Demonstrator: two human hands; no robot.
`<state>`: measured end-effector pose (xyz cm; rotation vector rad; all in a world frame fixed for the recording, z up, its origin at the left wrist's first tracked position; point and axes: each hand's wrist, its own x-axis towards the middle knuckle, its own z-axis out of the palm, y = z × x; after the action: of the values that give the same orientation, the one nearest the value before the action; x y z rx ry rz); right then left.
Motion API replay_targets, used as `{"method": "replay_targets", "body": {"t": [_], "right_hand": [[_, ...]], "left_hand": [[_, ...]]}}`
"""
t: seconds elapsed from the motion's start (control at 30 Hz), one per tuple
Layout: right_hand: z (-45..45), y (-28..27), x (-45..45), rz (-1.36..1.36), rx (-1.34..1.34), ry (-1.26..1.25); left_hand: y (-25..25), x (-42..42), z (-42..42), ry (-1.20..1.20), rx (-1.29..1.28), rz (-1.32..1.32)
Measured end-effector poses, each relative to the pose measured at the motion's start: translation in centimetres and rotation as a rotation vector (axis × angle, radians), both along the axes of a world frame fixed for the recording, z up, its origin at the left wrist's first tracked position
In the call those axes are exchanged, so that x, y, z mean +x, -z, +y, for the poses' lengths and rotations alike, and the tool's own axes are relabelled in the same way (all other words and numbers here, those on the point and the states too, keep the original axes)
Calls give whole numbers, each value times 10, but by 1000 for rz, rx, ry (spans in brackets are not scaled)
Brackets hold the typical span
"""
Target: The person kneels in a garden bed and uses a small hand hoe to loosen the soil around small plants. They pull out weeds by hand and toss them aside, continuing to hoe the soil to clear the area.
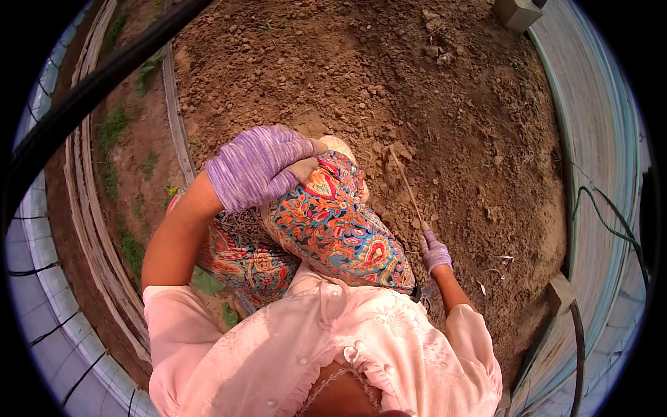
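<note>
My left hand (266, 169), in a purple knitted glove with tan fingertips, rests on the knee of my paisley-patterned trousers (333, 224). Its fingers lie together over the cloth. Lower right of the knees, my right hand (435, 253), gloved the same way, is shut on one end of a thin stick or handle (406, 182). The far end of the stick touches the loose brown soil (469, 156) near a pale shoe (338, 146). Whether that end carries a blade cannot be told.
Wooden boards (174, 109) and weeds (112, 127) run along the left. On the right lie long pale sheeting (594, 130), a green rope (607, 224) and a block (560, 294). Another block (516, 13) stands at the top right. A black strap or pole crosses the upper left.
</note>
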<state>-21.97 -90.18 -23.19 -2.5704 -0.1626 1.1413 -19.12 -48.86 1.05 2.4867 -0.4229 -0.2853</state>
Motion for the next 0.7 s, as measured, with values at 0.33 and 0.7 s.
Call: {"method": "replay_targets", "body": {"t": [0.33, 0.7], "right_hand": [[-2, -25, 8, -42, 82, -4], [38, 2, 59, -59, 133, -76]], "left_hand": [[-4, -6, 2, -32, 58, 1], [-10, 0, 3, 20, 101, 74]]}}
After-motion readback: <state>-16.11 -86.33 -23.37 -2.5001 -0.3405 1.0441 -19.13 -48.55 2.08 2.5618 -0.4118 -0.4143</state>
